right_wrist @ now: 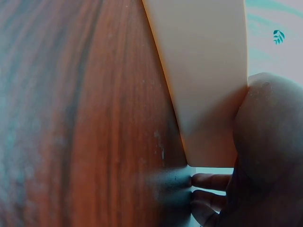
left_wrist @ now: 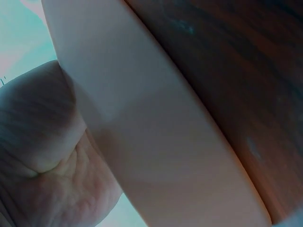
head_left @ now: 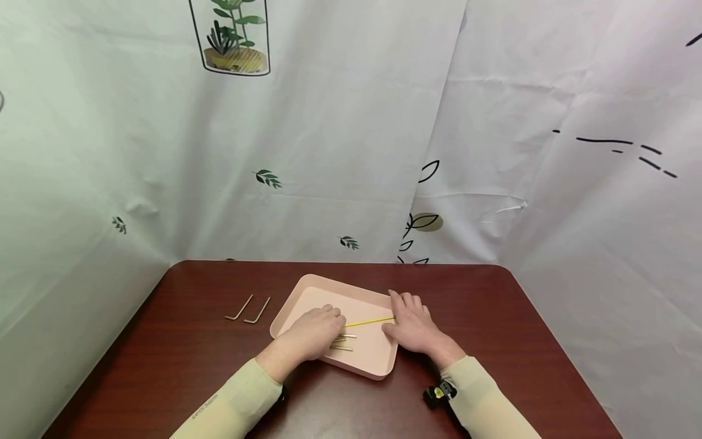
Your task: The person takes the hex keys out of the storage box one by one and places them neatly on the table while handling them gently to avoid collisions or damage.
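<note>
A pink tray (head_left: 367, 356) lies slanted on the table between the two hands. My left hand (head_left: 312, 332) reaches over its near wall, fingers curled down inside at one end of a thin yellow strip (head_left: 370, 321). Its fingertips are hidden in both views. Several brass-coloured metal rods (head_left: 343, 349) lie under and beside that hand, their other ends covered. At the tray's right end, my right hand (head_left: 414, 326) straddles the wall, thumb inside and fingers outside, where the strip's other end meets it. The right wrist view shows bent fingers (right_wrist: 213, 182) past the tray's corner.
Two L-shaped hex keys (head_left: 258, 311) lie on the dark red-brown table (head_left: 181, 353), left of the tray. A white printed curtain (head_left: 329, 122) hangs behind the table and at both sides.
</note>
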Tool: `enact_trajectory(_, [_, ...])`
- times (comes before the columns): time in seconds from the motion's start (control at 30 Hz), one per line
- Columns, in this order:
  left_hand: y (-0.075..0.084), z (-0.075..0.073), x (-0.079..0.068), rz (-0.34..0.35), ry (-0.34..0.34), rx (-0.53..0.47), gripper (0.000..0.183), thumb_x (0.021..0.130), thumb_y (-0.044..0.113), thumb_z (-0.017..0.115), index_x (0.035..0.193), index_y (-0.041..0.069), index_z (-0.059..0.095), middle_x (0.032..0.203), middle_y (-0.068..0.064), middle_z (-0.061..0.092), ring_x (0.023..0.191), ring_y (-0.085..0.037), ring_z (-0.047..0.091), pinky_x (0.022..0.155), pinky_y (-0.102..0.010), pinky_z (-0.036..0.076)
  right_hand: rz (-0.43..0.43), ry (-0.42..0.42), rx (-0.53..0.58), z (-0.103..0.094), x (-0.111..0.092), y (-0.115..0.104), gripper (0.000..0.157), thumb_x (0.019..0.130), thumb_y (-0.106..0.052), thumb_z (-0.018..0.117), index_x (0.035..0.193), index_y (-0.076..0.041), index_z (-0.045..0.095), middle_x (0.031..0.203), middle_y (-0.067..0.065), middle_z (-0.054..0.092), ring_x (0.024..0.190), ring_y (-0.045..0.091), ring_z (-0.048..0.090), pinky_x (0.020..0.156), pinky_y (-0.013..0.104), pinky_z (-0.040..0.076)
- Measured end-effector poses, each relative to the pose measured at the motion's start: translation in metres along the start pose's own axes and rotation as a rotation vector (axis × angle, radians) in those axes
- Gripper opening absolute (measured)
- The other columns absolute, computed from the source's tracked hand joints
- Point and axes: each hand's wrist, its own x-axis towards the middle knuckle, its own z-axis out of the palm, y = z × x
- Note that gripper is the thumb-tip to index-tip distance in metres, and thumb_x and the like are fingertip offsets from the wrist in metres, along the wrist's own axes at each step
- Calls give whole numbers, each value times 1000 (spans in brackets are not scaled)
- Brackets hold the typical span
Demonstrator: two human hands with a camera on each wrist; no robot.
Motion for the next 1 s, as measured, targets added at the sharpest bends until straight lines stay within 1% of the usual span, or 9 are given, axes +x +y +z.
enact_trajectory(0.27, [2,1,5,3,-13,7,22,90,4,84,90,16,66,87,2,58,84,-20,59,78,-37,55,7,-9,0,-1,0,2,83,96,-29,70,166,4,39,147,27,51,133,46,44,103,64,40])
enact_trajectory(0.4, [3,0,6,5,-16,11,23,88,3,84,88,17,66,86,2,58,82,-20,60,76,-37,55,3,-10,3,0,1,3,84,95,-30,70,166,4,39,146,27,51,133,46,44,102,64,40])
enact_trajectory(0.7, [5,-1,5,-3,-11,2,20,90,4,84,89,15,67,87,1,59,82,-22,61,75,-38,56,11,-4,8,6,4,8,84,96,-32,72,167,1,40,148,24,52,134,43,45,102,64,41])
enact_trajectory(0.83, [5,0,4,-10,-15,-1,22,88,3,84,88,15,66,87,1,58,81,-21,61,74,-38,56,12,-3,18,7,4,8,84,96,-32,72,167,1,40,148,24,52,133,43,45,102,64,40])
enact_trajectory(1.0, [5,-3,4,-20,-25,-1,20,87,2,85,92,13,69,89,-1,61,83,-22,63,75,-39,57,12,-7,11,6,4,5,84,96,-31,71,167,1,40,149,25,51,135,44,44,104,65,40])
